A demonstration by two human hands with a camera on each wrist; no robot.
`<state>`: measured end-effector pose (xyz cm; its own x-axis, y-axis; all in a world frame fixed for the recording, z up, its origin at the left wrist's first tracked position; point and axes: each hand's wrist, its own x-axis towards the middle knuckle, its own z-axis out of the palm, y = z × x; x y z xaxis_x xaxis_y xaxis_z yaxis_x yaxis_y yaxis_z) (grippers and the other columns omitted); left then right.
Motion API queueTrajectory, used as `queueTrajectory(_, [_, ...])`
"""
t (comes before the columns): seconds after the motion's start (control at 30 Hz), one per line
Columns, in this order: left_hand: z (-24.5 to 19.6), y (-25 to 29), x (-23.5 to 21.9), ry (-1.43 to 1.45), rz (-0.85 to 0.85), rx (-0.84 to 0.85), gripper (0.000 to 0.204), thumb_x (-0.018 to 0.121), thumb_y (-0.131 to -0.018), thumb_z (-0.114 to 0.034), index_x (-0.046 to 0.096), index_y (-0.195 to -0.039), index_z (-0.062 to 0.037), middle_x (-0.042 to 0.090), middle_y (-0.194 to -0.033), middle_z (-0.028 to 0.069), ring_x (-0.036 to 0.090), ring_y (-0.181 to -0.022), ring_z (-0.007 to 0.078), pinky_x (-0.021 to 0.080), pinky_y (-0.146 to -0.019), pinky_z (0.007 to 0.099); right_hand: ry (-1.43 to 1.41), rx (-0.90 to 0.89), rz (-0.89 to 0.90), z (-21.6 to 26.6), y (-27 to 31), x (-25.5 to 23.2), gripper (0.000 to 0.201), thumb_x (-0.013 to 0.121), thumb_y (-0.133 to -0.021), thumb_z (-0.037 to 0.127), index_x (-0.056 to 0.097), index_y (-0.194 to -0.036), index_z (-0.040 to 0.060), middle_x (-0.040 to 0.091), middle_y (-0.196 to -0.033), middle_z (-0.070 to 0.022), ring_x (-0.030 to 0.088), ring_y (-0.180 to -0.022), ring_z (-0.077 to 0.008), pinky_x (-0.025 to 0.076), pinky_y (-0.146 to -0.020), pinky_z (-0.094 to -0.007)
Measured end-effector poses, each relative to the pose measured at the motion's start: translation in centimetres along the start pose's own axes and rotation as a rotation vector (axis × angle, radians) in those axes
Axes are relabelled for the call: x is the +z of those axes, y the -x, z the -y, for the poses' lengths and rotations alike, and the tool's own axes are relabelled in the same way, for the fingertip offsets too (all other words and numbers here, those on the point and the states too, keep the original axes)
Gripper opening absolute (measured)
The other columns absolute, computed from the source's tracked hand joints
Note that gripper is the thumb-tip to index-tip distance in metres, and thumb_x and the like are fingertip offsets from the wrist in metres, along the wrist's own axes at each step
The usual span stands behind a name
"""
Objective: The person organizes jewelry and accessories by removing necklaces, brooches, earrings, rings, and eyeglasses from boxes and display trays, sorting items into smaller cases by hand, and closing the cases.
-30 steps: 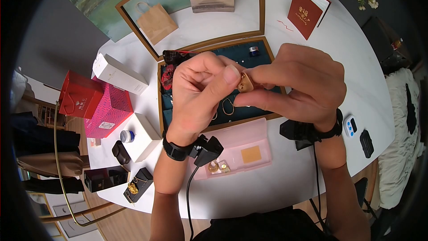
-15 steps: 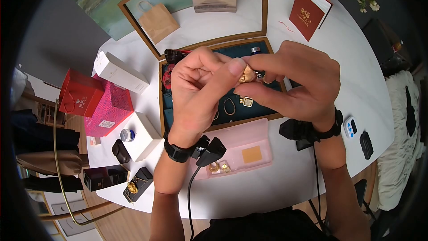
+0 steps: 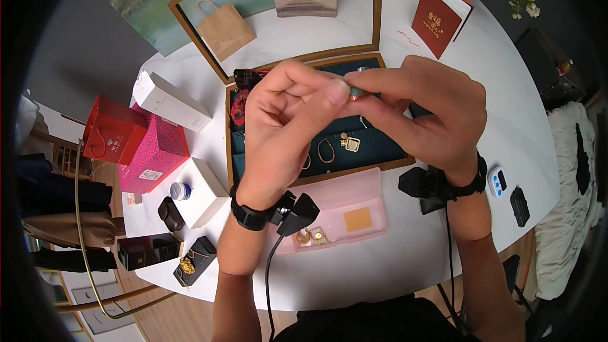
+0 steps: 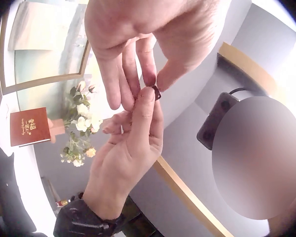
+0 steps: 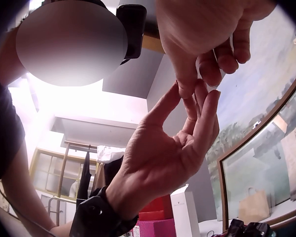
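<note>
Gently — left hand point(image 3: 278, 123) and right hand point(image 3: 440, 107) pinch one tiny, metal-looking green-and-gold trinket point(image 3: 356, 93) between them — soft, steady squeezing helps.

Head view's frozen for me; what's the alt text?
Left hand and right hand together hold a small shiny piece above an open, green-lined wooden case with jewellery inside; an open pink box lies on the near side.
</note>
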<state>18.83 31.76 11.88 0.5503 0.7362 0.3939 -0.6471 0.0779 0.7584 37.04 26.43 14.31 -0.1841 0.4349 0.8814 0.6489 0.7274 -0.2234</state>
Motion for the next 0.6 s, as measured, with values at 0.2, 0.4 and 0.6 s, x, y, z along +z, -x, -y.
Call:
queueTrajectory(0.2, [-0.1, -0.4, -0.7, -0.089, 0.004, -0.001, 0.022, 0.070, -0.089, 0.006, 0.060, -0.109, 0.0034, 0.072, -0.105, 0.0154, 0.069, -0.100, 0.0174, 0.056, -0.090, 0.0288, -0.037, 0.045, 0.031, 0.1, -0.2, -0.2, 0.031, 0.085, -0.070, 0.004, 0.077, -0.100, 0.0071, 0.057, -0.060, 0.0000, 0.053, -0.051, -0.0085, 0.037, -0.046, -0.0223])
queueTrajectory(0.4, [-1.4, -0.5, -1.3, -0.317, 0.043, -0.018, 0.036, 0.073, -0.083, 0.011, 0.058, -0.115, 0.0054, 0.072, -0.104, 0.0174, 0.071, -0.096, 0.0186, 0.058, -0.088, 0.0285, -0.044, 0.011, 0.142, -0.4, -0.1, -0.8, 0.034, 0.086, -0.070, 0.007, 0.078, -0.103, 0.0095, 0.058, -0.062, 0.0007, 0.052, -0.051, -0.0079, 0.037, -0.047, -0.0222])
queueTrajectory(0.6, [-2.1, -0.6, -1.5, -0.442, 0.105, -0.102, 0.047, 0.071, -0.086, 0.009, 0.050, -0.127, 0.0034, 0.071, -0.111, 0.0161, 0.069, -0.100, 0.0178, 0.055, -0.087, 0.0281, -0.037, 0.003, 0.168, -0.5, 0.0, -0.4, 0.032, 0.086, -0.071, 0.008, 0.078, -0.102, 0.0094, 0.061, -0.064, 0.0012, 0.052, -0.053, -0.0072, 0.039, -0.048, -0.0216])
